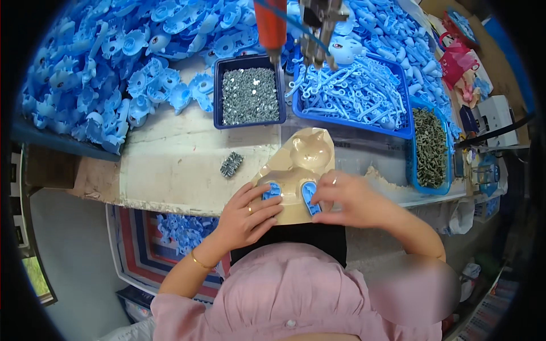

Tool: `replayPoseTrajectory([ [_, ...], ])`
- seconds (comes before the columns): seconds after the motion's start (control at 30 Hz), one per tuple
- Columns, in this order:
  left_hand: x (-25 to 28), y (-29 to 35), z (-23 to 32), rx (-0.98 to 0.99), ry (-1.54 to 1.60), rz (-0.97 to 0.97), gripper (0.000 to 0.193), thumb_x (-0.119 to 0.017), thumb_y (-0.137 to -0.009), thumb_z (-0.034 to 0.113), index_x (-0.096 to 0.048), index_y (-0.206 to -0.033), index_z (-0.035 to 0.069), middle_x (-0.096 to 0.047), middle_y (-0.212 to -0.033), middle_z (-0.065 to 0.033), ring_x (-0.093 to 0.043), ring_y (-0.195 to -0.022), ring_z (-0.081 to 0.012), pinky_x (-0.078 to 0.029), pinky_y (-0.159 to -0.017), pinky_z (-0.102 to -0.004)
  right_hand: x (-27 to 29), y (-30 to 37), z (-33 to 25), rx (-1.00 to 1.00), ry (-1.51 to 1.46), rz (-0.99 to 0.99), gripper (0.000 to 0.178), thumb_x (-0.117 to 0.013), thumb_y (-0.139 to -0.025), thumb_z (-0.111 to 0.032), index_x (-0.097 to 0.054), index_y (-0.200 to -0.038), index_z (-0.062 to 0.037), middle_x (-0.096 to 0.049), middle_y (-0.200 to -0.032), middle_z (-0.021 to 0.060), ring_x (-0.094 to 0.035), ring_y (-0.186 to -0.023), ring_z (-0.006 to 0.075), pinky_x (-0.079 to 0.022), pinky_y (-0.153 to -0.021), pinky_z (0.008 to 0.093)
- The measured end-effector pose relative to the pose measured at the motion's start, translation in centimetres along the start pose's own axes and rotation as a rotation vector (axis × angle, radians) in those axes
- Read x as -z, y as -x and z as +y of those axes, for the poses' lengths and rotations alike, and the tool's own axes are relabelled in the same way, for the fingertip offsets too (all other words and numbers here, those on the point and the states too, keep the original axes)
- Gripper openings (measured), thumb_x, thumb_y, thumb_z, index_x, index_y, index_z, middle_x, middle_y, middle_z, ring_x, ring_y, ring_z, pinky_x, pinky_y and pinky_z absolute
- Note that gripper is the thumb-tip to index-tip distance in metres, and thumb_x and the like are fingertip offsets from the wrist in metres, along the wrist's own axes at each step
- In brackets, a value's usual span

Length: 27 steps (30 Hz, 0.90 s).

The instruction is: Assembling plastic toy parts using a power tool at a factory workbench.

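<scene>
A tan moulded holder (310,152) with rounded hollows lies at the table's near edge, in front of my body. Two small blue plastic pieces rest in its lower hollows, a left piece (272,190) and a right, rounded-oblong piece (310,199). My left hand (245,215) lies flat with fingers stretched across the holder's left edge, its fingertips over the left piece and partly covering it. At the right piece, the thumb and fingers of my right hand (343,200) close on its right edge.
A dark blue tray (218,94) of small metal parts stands ahead, beside a blue basket (406,116) of thin blue plastic links. A lighter basket (417,181) holds screws. A small metal cluster (231,164) lies left. Blue shell parts (133,42) heap behind; an orange tool (271,25) hangs overhead.
</scene>
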State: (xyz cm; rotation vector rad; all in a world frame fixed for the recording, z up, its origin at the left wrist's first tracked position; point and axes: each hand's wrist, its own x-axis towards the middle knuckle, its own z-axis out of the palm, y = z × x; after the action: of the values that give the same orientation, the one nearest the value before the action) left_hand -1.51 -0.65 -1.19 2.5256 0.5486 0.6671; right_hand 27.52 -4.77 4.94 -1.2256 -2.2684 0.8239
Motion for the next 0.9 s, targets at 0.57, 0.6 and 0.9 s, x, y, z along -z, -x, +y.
replayPoseTrajectory([
  [0.57,-0.4,-0.3,0.4,0.079,-0.146,-0.014,0.028,-0.075,-0.083,0.014,-0.071,-0.111,0.014,-0.069,-0.124,-0.0025,-0.06,-0.122,-0.0245,-0.038,-0.111,-0.0472,12.2,-26.3,17.5,-0.494,0.988,0.584,0.021,-0.078,-0.077,-0.026,-0.078,-0.094,-0.0142,-0.072,-0.1,0.0082,-0.068,-0.102,0.0273,-0.054,-0.083,0.0407],
  [0.6,-0.4,-0.5,0.4,0.073,-0.144,-0.015,0.028,-0.075,-0.083,0.014,-0.071,-0.111,0.014,-0.069,-0.124,-0.0024,-0.06,-0.122,-0.0243,-0.038,-0.111,-0.0469,12.6,-26.0,17.8,-0.413,1.013,0.633,0.017,-0.075,-0.077,-0.022,-0.078,-0.091,-0.0131,-0.073,-0.099,0.0079,-0.068,-0.101,0.0273,-0.054,-0.082,0.0409],
  [0.9,0.1,-0.7,0.5,0.009,-0.176,0.018,0.025,-0.074,-0.084,0.012,-0.071,-0.109,0.012,-0.069,-0.122,-0.0025,-0.061,-0.119,-0.024,-0.042,-0.108,-0.0458,18.8,-14.0,11.4,-0.243,1.08,0.649,0.028,-0.067,-0.08,-0.002,-0.071,-0.106,-0.0115,-0.071,-0.096,0.0162,-0.067,-0.093,0.037,-0.053,-0.08,0.0487],
])
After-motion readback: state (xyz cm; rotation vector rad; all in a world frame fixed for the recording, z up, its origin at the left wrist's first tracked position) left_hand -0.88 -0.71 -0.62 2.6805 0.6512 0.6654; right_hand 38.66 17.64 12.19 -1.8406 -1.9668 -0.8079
